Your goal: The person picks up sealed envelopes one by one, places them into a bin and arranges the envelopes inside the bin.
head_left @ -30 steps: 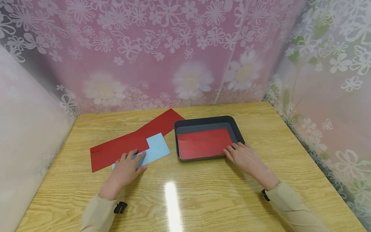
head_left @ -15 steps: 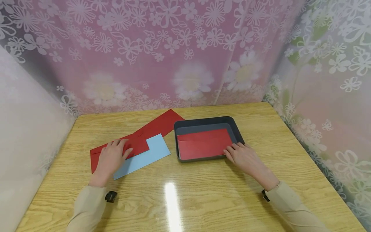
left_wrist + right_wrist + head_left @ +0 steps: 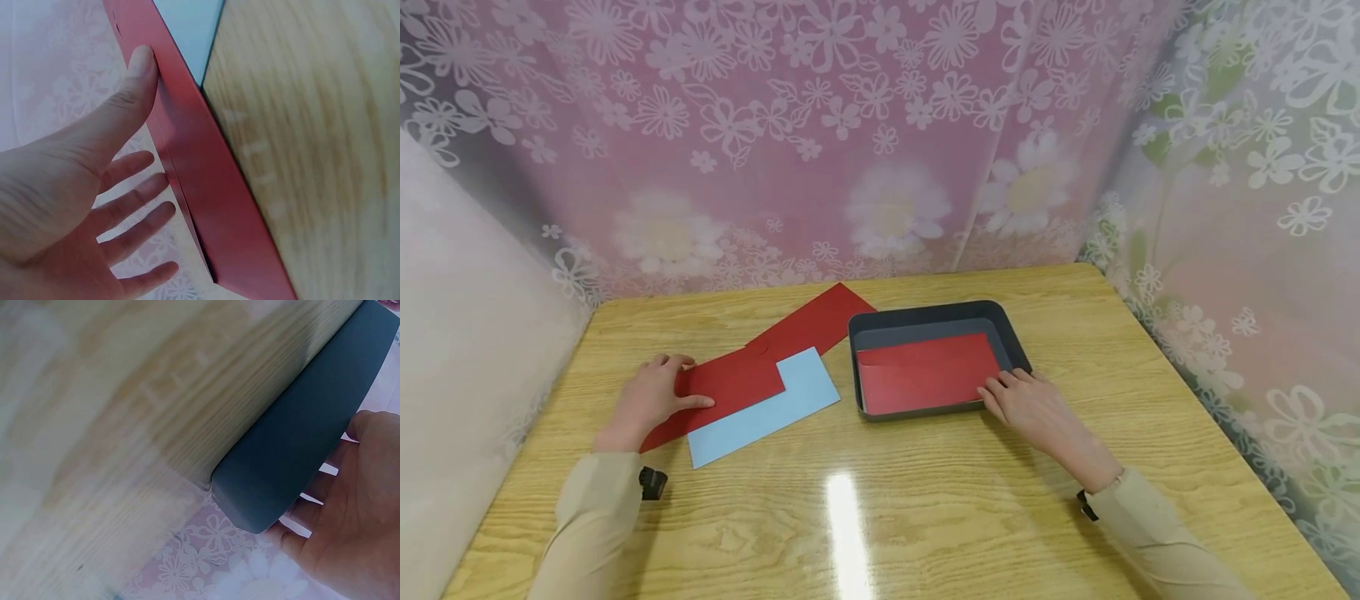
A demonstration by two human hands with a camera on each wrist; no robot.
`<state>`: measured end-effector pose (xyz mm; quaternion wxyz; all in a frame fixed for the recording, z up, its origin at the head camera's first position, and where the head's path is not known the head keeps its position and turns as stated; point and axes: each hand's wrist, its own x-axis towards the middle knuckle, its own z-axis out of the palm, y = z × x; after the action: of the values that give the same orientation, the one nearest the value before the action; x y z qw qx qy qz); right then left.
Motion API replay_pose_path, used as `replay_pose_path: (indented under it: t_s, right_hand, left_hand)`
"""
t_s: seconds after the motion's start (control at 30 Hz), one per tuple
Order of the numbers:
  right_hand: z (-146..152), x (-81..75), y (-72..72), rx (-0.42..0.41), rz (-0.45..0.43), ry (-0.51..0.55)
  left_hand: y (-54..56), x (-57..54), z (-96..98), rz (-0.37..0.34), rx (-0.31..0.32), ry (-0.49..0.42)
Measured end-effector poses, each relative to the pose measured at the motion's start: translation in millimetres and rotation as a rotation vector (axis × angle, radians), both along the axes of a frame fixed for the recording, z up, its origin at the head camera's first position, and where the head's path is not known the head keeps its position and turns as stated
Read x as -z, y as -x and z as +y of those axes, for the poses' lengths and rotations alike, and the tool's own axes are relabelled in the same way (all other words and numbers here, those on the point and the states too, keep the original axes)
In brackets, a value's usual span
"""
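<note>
My left hand [image 3: 647,398] is over the left end of a red envelope [image 3: 733,383], its fingers spread. In the left wrist view the thumb touches the red envelope [image 3: 194,156], while the other fingers reach past its far edge. Partly under this envelope lies a light blue envelope or sheet [image 3: 767,421]. Another red envelope [image 3: 820,321] lies slanted behind them. My right hand [image 3: 1037,417] holds the near right corner of a dark grey tray [image 3: 925,315], fingers over its rim. Inside the tray a red envelope [image 3: 928,375] lies flat.
The wooden table [image 3: 925,508] carries everything. A pink flowered curtain [image 3: 775,167] hangs along its back edge, a flowered one [image 3: 1247,250] along the right, and a pale sheet [image 3: 475,333] along the left.
My left hand has moved left from the blue piece, across the red envelope, to that envelope's left end. The right hand has stayed on the tray corner.
</note>
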<state>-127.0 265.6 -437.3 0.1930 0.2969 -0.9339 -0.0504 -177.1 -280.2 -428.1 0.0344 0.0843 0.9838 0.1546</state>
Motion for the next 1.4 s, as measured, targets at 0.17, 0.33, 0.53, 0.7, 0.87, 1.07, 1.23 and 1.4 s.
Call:
replay_pose_path:
  t_s: [0.17,0.33,0.53,0.7,0.87,1.07,1.23,1.4]
  right_hand:
    - [0.3,1.0,0.7,-0.004,0.007,0.007]
    - [0.2,1.1,0.5,-0.008,0.01,0.008]
    - [0.0,0.7,0.3,0.007,-0.009,0.01]
    - [0.0,0.8,0.6,0.013,-0.014,0.012]
    - [0.5,2.0,1.4,0.01,-0.004,0.01]
    - [0.2,3.2,1.3,0.013,-0.008,0.004]
    - [0.3,3.4,1.1,0.006,-0.005,0.006]
    - [0.3,2.3,1.1,0.003,-0.004,0.012]
  left_hand:
    - [4.1,2.2,-1.6,-0.008,0.009,-0.021]
    - [6.9,5.4,-2.7,-0.021,0.003,-0.019]
    - [7.6,4.5,-2.2,0.025,0.007,-0.092]
    - [7.3,2.7,-1.4,0.117,0.048,-0.129]
    - [8.0,1.4,6.8,0.245,0.075,-0.085]
    - [10.0,-1.6,19.5,0.446,0.078,-0.06]
    - [13.4,-10.2,27.6,0.628,0.108,-0.007]
    - [16.6,-26.3,38.4,0.733,0.135,0.013]
